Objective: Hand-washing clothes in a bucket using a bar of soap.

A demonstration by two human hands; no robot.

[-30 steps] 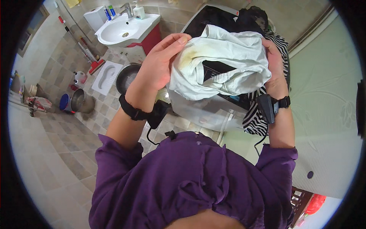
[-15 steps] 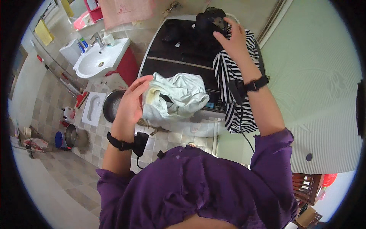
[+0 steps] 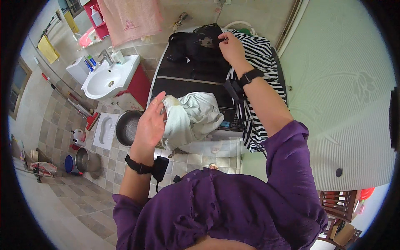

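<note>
A black garment (image 3: 200,46) is pinched narrowly by the right hand (image 3: 233,49) toward the back of a dark-topped washing machine (image 3: 179,86), beside a striped cloth (image 3: 259,56). At the front edge, a pale cloth (image 3: 196,118) is bunched against the left hand (image 3: 151,125), whose grip cannot be told. Should that support be lost, the overhanging cloth could be dragged floorward by its own weight.

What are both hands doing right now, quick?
Left hand: open, fingers stretched out, at the edge of the white cloth.
Right hand: fingers curled closed, seemingly pinching the black clothes.
</note>
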